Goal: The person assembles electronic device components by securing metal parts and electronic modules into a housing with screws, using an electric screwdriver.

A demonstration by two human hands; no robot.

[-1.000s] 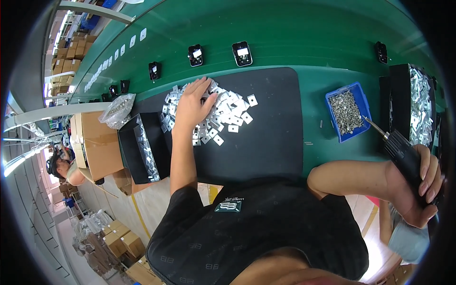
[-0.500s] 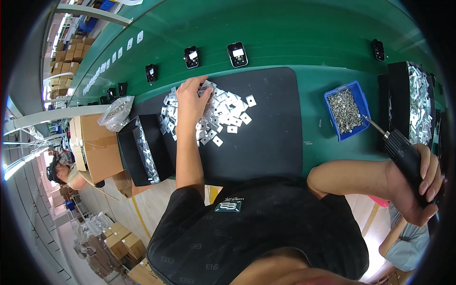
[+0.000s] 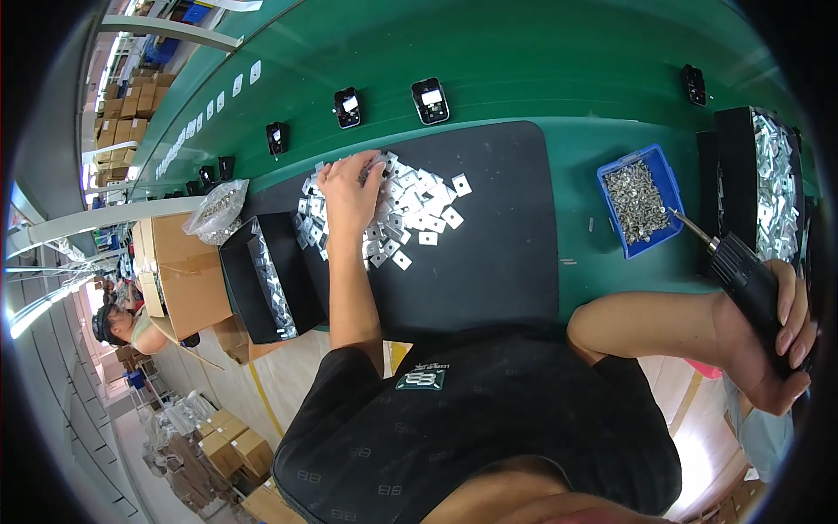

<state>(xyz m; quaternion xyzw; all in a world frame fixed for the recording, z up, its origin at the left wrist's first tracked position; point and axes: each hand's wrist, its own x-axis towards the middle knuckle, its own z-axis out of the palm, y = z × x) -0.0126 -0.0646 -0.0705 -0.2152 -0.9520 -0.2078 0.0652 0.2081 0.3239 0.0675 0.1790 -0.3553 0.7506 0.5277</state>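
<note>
On the black mat (image 3: 497, 244), small square silvery plates (image 3: 419, 199), each with a hole, lie in a loose pile. My left hand (image 3: 351, 196) reaches into the far left part of this pile, thumb and fingers curled together; what is between them I cannot make out. Out to the right, my right hand (image 3: 790, 327) is wrapped round a black electric screwdriver (image 3: 746, 271). Its bit points left and up, the tip over the right edge of a blue bin (image 3: 670, 188). Small metal screws (image 3: 635, 201) fill that bin.
A green conveyor belt (image 3: 559, 61) runs along the far side, carrying black device housings (image 3: 430, 100) and white pieces (image 3: 236, 85). Black boxes of plates stand left (image 3: 236, 271) and right (image 3: 738, 175). Beside the left one are a carton (image 3: 188, 271) and clear bag (image 3: 223, 205).
My left hand has drawn back slightly toward me, still at the pile. The right hand and screwdriver hardly move. The housings on the belt have slid a little to the left.
</note>
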